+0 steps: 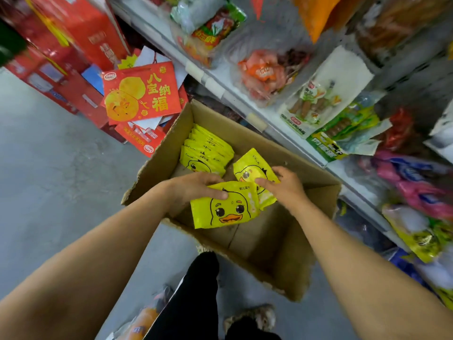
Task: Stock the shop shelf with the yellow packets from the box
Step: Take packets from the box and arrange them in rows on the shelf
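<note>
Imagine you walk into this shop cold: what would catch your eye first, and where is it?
First, the yellow duck packet held by the left hand over the open box, with the right hand on a second packet beside it. Next, the red gift box on the floor at upper left, and the crowded shelf to the right.

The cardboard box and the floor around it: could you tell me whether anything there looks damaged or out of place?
Yes. The brown cardboard box has a ragged, torn flap edge on its near-left rim. Beside it, the flat red gift carton with orange fruit print lies tilted on a loose heap of red packaging rather than stacked squarely.
</note>
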The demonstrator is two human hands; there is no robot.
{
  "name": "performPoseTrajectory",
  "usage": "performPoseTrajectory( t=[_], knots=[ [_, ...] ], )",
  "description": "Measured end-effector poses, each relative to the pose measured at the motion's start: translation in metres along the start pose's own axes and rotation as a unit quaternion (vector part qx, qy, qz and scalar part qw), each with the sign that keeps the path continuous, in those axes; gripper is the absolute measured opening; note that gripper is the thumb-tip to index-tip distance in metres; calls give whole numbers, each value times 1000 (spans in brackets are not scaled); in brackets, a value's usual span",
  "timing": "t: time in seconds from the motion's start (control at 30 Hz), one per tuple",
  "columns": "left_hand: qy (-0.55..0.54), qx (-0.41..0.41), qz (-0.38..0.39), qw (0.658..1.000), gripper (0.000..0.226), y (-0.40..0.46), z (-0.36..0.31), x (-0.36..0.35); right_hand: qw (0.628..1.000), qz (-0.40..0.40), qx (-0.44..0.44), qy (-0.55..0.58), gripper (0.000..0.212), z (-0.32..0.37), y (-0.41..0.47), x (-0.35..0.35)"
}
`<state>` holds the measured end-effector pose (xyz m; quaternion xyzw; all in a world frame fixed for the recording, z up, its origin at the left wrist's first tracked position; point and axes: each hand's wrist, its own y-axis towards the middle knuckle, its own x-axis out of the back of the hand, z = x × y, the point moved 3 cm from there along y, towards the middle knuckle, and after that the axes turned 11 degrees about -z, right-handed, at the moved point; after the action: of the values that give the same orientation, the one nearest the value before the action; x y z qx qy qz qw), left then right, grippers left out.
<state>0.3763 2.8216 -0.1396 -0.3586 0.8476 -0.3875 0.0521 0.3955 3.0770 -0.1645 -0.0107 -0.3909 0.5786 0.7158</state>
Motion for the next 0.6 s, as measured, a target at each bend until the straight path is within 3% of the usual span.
performPoseTrajectory(
  t=[0.17,0.23,0.33,0.6],
  knots=[
    [106,-29,13,994,63,-28,-73,-66,995,-41,0,94,17,-28,-57,88],
    [120,-48,9,992,66,-39,-102,-101,988,-73,-2,135,17,-47,-85,130],
    [100,-79,27,991,47,-60,-148,-159,975,-120,1,187,20,-77,-131,197],
    [158,-170,86,969,60,-103,-275,-305,932,-245,36,263,26,-153,-273,379]
  ],
)
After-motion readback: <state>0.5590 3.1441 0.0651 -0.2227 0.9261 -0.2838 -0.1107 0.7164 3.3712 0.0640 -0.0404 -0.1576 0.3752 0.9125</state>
